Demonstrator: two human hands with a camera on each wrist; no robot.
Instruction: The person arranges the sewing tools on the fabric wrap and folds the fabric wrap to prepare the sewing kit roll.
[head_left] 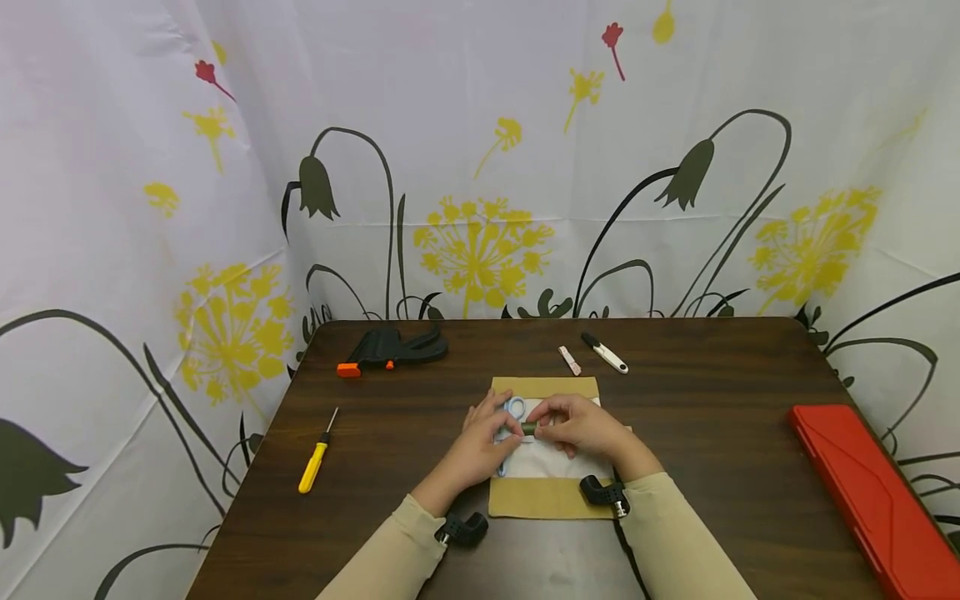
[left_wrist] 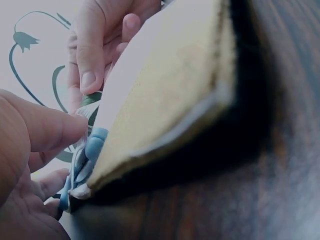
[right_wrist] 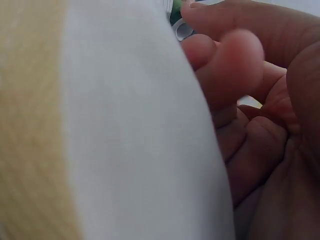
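Note:
In the head view, a small dark green roll point(head_left: 529, 428), which looks like a thread spool, lies between both hands above a cloth piece point(head_left: 551, 498), white with tan bands at its ends. My right hand point(head_left: 576, 423) pinches the roll between thumb and index finger. My left hand point(head_left: 483, 437) has thumb and index finger at its other end, where the left wrist view shows a pale ribbed part beside the green roll point(left_wrist: 91, 98). A light blue loop handle point(head_left: 515, 407), apparently of scissors, rests on the cloth beside the left fingers. The cloth point(right_wrist: 135, 125) hides much in the right wrist view.
A black clamp point(head_left: 401, 347) with orange pads lies at the back left, a yellow-handled screwdriver point(head_left: 315, 462) at the left. Behind the cloth are a small pale strip point(head_left: 570, 360) and a black-and-white pen-like tool point(head_left: 607, 355). A red case point(head_left: 881, 500) is at the right edge.

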